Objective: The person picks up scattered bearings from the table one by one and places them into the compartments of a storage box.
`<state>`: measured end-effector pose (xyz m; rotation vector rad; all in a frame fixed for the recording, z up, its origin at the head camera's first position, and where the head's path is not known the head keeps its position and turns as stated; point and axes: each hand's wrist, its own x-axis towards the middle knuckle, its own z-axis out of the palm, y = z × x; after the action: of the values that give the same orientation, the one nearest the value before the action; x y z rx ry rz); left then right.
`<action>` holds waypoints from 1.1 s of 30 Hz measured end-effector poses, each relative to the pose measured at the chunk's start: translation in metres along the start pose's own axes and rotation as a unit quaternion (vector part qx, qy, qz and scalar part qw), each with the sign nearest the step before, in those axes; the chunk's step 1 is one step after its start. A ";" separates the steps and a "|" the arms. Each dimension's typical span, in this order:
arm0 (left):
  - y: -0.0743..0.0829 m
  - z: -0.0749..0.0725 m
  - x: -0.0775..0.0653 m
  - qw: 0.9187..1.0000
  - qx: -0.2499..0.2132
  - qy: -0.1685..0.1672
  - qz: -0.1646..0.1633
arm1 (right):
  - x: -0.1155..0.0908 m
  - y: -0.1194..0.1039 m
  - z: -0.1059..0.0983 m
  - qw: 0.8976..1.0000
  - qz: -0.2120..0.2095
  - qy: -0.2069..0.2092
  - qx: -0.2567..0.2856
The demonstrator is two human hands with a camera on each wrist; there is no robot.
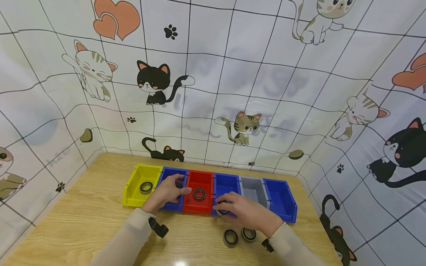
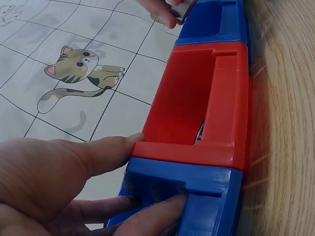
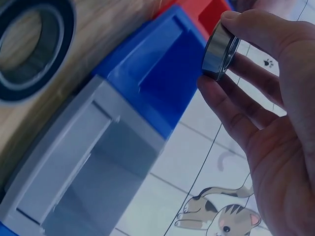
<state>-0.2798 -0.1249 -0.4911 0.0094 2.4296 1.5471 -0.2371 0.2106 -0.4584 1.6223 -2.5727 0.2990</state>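
A row of joined bins stands on the table. My right hand [image 1: 246, 210] pinches a ball bearing [image 3: 216, 55] between thumb and fingertips, above the blue bin [image 3: 170, 81] right of the red one. My left hand [image 1: 168, 191] reaches into the other blue bin [image 2: 206, 179], its thumb extended at the rim shared with the red bin [image 2: 231, 93]. Part of a dark ring [image 1: 179, 186] shows beside the left fingers; most of it is hidden. One bearing [image 1: 199, 193] lies in the red bin, another [image 1: 146, 187] in the yellow bin [image 1: 131, 197].
Two loose bearings, one at left [image 1: 230, 238] and one at right [image 1: 249, 234], lie on the wooden table [image 1: 189, 240] before the bins. The grey bin [image 1: 254, 189] and a blue end bin [image 1: 281, 199] stand at the right. A cat-print curtain [image 1: 206, 74] hangs behind.
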 end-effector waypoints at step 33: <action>0.000 0.001 -0.001 1.000 0.007 -0.001 0.004 | 0.037 0.060 0.017 0.986 0.129 -0.095 -0.052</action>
<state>-0.2789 -0.1243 -0.4910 0.0231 2.4425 1.5333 -0.3066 0.1997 -0.4752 1.3436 -2.8892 0.0243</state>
